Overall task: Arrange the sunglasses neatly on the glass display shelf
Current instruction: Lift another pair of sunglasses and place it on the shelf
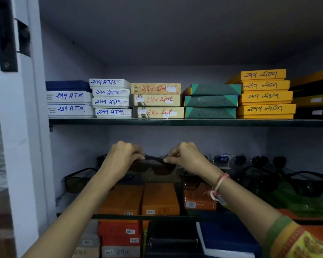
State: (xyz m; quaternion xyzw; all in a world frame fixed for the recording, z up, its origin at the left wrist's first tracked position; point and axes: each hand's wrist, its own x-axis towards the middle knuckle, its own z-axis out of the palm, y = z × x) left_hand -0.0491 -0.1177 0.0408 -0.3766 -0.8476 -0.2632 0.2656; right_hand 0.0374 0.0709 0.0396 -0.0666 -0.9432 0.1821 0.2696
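Plainly, with the left hand (120,158) and right hand (185,157) each pinching a top corner of the brown-lensed sunglasses (153,167) over the glass shelf (168,217), a slip could topple the aviator sunglasses (229,159) at three o'clock.

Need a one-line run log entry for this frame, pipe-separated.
phase: placing | left hand: gripping dark-framed brown-lens sunglasses | right hand: gripping same | location: over glass display shelf | neighbours: other sunglasses both sides
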